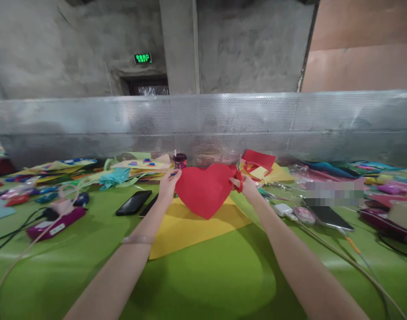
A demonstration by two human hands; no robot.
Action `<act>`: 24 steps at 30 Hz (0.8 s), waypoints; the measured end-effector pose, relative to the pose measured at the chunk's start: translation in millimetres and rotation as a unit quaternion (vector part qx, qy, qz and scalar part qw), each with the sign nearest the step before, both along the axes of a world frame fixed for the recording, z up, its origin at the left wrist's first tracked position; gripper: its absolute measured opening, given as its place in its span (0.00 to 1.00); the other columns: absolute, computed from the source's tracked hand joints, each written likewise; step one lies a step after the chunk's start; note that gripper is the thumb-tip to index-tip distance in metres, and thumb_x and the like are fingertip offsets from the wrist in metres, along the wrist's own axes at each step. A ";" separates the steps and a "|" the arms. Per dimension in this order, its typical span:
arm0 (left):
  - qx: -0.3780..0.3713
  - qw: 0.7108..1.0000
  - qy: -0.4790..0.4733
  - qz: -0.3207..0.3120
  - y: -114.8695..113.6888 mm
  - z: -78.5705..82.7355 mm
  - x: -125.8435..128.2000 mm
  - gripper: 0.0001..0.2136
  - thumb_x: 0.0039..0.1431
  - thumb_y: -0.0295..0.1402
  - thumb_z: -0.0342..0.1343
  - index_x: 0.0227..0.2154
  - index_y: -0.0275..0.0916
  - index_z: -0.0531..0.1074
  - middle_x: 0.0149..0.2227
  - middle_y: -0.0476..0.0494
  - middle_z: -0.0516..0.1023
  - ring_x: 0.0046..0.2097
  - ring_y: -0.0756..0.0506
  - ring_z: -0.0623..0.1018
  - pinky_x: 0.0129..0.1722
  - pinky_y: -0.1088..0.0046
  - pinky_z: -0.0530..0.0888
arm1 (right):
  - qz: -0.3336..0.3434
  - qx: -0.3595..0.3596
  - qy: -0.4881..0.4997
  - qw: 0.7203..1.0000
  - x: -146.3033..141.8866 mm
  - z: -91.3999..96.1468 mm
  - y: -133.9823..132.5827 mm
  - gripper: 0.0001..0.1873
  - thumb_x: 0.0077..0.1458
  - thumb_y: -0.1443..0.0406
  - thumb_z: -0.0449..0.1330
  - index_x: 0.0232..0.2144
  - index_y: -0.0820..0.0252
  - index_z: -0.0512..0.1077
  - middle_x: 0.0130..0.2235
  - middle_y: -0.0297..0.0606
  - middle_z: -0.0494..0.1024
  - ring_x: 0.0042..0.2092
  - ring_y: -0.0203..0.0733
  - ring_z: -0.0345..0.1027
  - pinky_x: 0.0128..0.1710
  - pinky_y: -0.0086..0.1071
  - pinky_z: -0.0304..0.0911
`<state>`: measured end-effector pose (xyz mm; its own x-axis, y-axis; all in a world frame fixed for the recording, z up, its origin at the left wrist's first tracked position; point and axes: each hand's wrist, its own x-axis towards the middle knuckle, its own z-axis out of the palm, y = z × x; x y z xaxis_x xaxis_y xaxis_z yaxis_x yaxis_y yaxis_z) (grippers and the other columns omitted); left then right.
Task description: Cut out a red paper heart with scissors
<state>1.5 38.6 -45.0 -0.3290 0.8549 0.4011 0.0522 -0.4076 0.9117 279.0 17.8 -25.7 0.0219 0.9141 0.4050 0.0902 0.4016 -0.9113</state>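
A red paper heart is held up in front of me, its point facing down. My left hand pinches its left edge. At the opposite edge, my right hand grips the heart and also has a pair of red-handled scissors in it, blades pointing up. Below and behind the heart, a yellow paper sheet lies on the green table. The heart hides part of that sheet.
Left of my left arm lies a black phone, with a purple power strip farther left. Red paper scraps and coloured sheets pile up at the back. On the right are a white charger, a tablet-like device and cables.
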 end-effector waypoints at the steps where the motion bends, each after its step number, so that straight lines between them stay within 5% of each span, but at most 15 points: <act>1: -0.013 1.000 -0.011 -0.020 -1.3 0.6 -0.5 0.18 0.56 0.38 0.52 0.49 0.37 0.67 0.40 0.40 0.79 0.38 0.45 0.79 0.33 0.71 0.75 | -0.004 0.004 0.004 1.000 -0.8 0.1 0.8 0.16 0.37 0.56 0.66 0.19 0.61 0.66 0.17 0.32 0.70 0.20 0.32 0.62 0.19 0.25 0.56; 8: -0.074 0.986 -0.010 -0.150 -14.9 -2.7 9.4 0.20 0.42 0.37 0.66 0.39 0.32 0.76 0.39 0.34 0.80 0.36 0.39 0.80 0.27 0.68 0.78 | -0.023 0.035 0.044 0.998 -4.6 5.3 3.1 0.16 0.38 0.54 0.64 0.23 0.59 0.66 0.23 0.31 0.72 0.23 0.31 0.63 0.23 0.25 0.60; 17: -0.015 0.996 -0.081 -0.022 -6.7 -3.9 2.1 0.15 0.47 0.35 0.63 0.37 0.32 0.75 0.36 0.37 0.80 0.34 0.41 0.80 0.23 0.69 0.78 | -0.040 0.001 0.040 0.998 -9.9 -6.5 1.4 0.16 0.43 0.54 0.58 0.16 0.58 0.60 0.14 0.29 0.65 0.16 0.31 0.57 0.15 0.25 0.54; 24: 0.006 0.993 -0.118 -0.021 -4.6 -2.9 3.3 0.16 0.46 0.34 0.63 0.39 0.33 0.74 0.40 0.36 0.80 0.37 0.39 0.80 0.24 0.68 0.78 | 0.028 -0.005 0.004 1.000 -33.2 -13.9 -6.5 0.10 0.40 0.59 0.57 0.19 0.57 0.60 0.13 0.25 0.63 0.15 0.30 0.56 0.17 0.27 0.62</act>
<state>4.8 34.0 -47.9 -0.3786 0.8655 0.3279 -0.1798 -0.4163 0.8913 245.8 11.3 -39.7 -0.0254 0.9181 0.3956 0.0599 0.3964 -0.9161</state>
